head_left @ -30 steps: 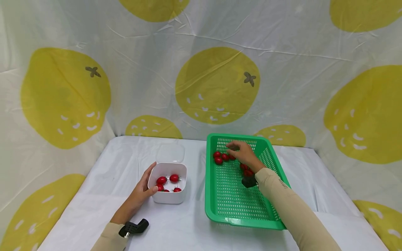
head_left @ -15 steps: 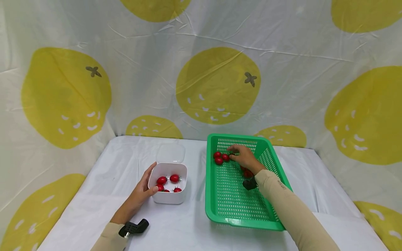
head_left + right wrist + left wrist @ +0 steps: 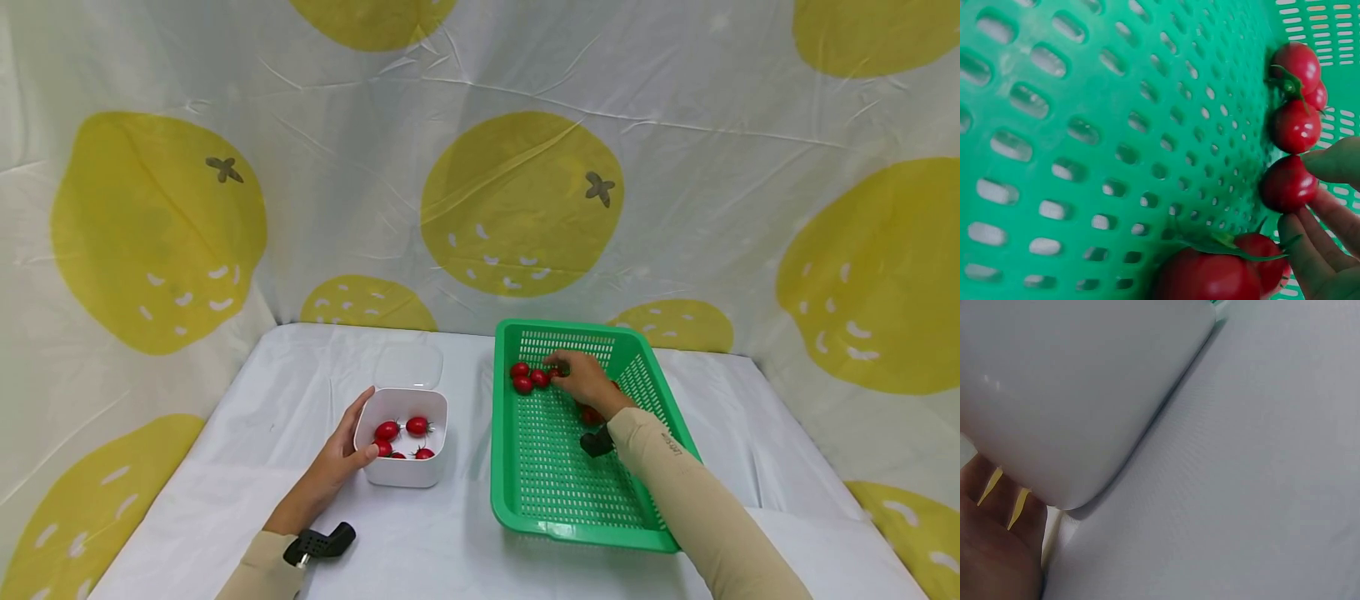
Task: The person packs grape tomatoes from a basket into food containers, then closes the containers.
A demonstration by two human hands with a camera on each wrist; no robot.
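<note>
At what looks like the picking step, a person's right hand (image 3: 587, 379) pinches a tomato (image 3: 1287, 186) in its fingers (image 3: 1305, 255) toward the far end of a green basket (image 3: 600, 535), while the left hand (image 3: 337, 460) grips a white container (image 3: 405, 475). The next move likely calls for a lift from between neighbouring tomatoes (image 3: 1296, 128) into open room above the basket's edge, a strip of desk (image 3: 467, 467) beside it
</note>
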